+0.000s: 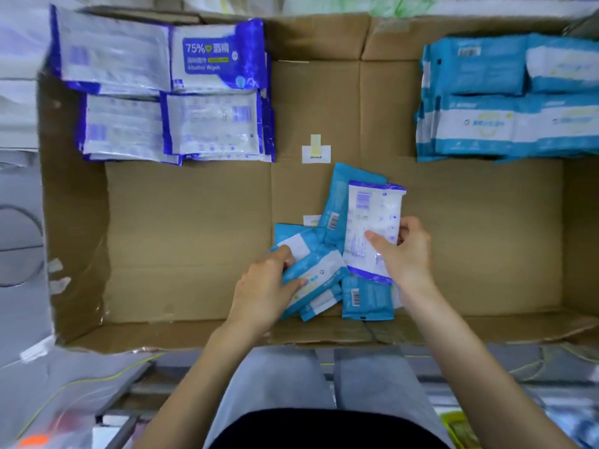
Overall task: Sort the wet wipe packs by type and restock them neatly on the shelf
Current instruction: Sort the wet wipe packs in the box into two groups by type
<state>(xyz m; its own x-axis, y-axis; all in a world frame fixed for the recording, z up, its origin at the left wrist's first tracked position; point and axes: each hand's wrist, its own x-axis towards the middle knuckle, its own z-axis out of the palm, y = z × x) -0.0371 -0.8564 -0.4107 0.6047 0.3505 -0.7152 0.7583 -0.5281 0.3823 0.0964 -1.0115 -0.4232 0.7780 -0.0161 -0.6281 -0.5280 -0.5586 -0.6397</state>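
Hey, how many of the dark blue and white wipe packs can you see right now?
5 on show. Four lie on top at far left: back-left pack, back-right pack, front-left pack, front-right pack. The right hand grips the fifth pack. More lie hidden underneath.

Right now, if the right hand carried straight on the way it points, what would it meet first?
Probably the far teal pack beyond the white pack the right hand grips; depth is unclear.
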